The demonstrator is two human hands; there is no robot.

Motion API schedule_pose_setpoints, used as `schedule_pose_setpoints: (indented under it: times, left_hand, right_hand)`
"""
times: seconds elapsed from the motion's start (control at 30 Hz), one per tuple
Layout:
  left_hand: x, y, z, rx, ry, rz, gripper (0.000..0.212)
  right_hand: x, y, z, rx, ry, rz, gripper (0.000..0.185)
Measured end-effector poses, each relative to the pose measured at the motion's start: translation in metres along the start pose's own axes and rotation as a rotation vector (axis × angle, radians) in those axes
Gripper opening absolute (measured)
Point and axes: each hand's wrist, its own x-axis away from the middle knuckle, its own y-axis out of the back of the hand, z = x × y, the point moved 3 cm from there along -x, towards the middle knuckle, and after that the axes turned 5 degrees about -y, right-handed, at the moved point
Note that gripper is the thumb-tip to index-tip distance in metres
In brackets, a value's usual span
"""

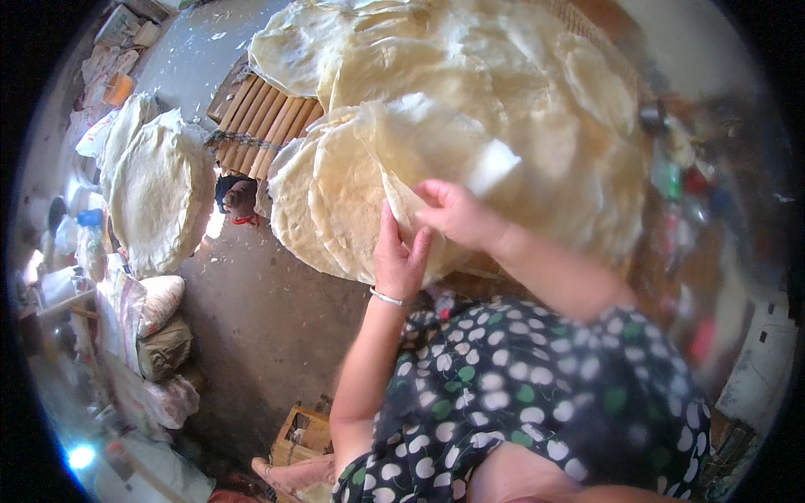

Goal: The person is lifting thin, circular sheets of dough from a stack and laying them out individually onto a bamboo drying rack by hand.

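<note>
Several large, thin round flatbreads (343, 188) lie overlapped before me, at the near left part of a bigger spread of thin sheets (541, 138). My left hand (402, 258), with a bracelet at the wrist, grips the folded edge of the top flatbread (402, 204) between thumb and fingers. Close by on the right, my right hand (449, 210) pinches the same sheet with thumb and fingertips. Part of that sheet is raised and blurred.
Wooden slats (270, 126) bound with cord show under the sheets. Another stack of round flatbreads (154, 192) stands at the left. Filled sacks (162, 305) line the left side of the floor. A small wooden stool or crate (305, 434) is low beside me.
</note>
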Motion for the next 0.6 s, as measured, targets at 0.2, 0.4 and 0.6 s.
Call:
schedule_pose_setpoints:
  times: [0.2, 0.4, 0.6]
  left_hand:
    - [-0.003, 0.001, -0.019, -0.346, 0.13, 0.094, 0.047]
    - [-0.005, 0.01, -0.028, -0.589, 0.204, 0.25, 0.035]
    - [0.003, 0.011, -0.015, 0.011, 0.166, 0.105, 0.033]
  right_hand:
    - [0.002, 0.005, -0.014, 0.435, 0.174, -0.171, 0.025]
    - [0.002, 0.003, -0.022, 0.371, 0.156, -0.203, 0.025]
    - [0.003, -0.002, -0.012, 0.316, 0.041, -0.124, 0.024]
